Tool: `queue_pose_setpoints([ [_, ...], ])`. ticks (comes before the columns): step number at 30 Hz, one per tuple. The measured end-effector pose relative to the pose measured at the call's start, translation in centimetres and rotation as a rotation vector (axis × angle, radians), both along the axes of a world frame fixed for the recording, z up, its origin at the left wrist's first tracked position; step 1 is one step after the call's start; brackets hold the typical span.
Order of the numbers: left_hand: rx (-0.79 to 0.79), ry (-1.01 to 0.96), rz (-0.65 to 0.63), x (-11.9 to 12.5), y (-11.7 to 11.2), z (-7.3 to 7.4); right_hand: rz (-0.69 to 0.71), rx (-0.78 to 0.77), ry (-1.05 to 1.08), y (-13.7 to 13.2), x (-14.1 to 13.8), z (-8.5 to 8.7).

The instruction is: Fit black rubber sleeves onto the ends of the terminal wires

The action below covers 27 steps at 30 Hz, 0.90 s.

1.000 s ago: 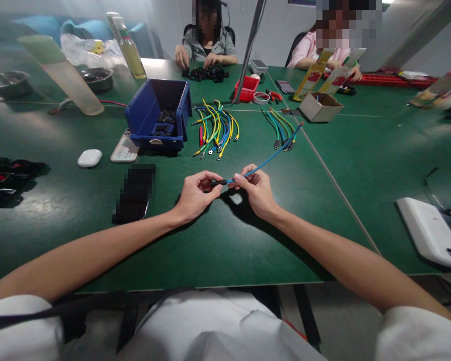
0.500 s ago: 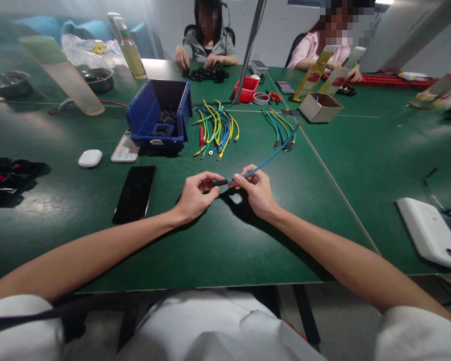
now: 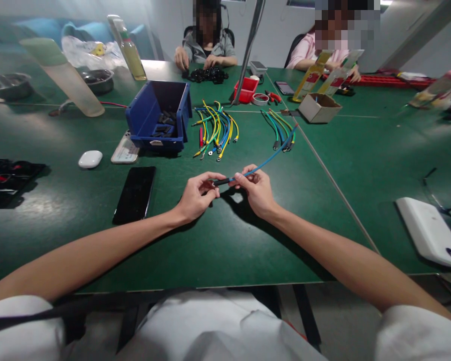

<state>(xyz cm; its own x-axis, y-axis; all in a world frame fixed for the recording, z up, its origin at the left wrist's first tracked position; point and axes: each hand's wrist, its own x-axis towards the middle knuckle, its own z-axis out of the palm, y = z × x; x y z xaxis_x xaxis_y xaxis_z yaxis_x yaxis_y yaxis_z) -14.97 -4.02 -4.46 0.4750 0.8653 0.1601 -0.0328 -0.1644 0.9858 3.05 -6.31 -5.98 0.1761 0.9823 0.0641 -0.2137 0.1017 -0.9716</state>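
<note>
My left hand pinches a short black sleeve at the near end of a blue wire. My right hand grips the same blue wire just right of the sleeve, fingers curled round it. The wire runs up and to the right, above the green table. Both hands hover over the table in front of me, almost touching each other.
A blue bin with black parts stands behind, a bunch of coloured wires beside it and a smaller bunch further right. A black phone and a white case lie left. Two people work at the far side.
My left fingers have shifted slightly along the black sleeve toward my right hand. Otherwise the hands and wire stay in place.
</note>
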Motion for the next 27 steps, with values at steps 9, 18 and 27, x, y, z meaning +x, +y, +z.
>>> queue_pose_setpoints([
  [9,0.014,0.026,-0.025,-0.15,0.09,-0.22,0.010,-0.008,0.022,-0.05,-0.01,0.15],
  [18,0.006,0.018,-0.023,-0.09,0.10,-0.17,0.002,-0.014,0.044,-0.06,-0.09,0.16],
  [27,0.009,0.024,-0.016,-0.05,0.08,-0.13,-0.007,-0.029,0.022,-0.14,-0.12,0.33],
])
